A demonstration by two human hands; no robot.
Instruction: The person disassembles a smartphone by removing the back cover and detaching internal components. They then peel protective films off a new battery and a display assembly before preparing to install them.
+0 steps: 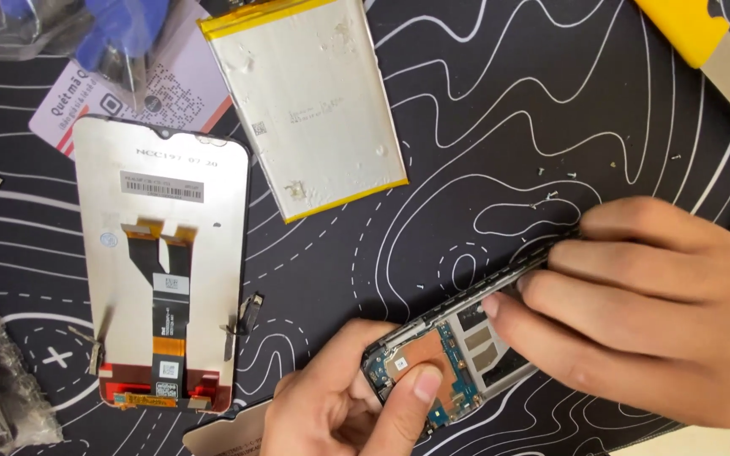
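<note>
both hands clamp the phone frame [458, 338] tilted off the bench: left hand [340, 405] thumbs its circuit board [433, 371], right hand [644, 312] grips its edge, steadying it.

Phone frame [466, 338]: bare metal rails, dull grey, with a green circuit board and a matt copper-coloured shield. Battery [310, 101]: silver foil, slightly crinkled, semi-glossy, yellow tape edging. Display panel [162, 262]: matt silver metallic backing, orange flex ribbons. Mat [466, 127]: matt black, rubbery, with white printed lines.
</note>
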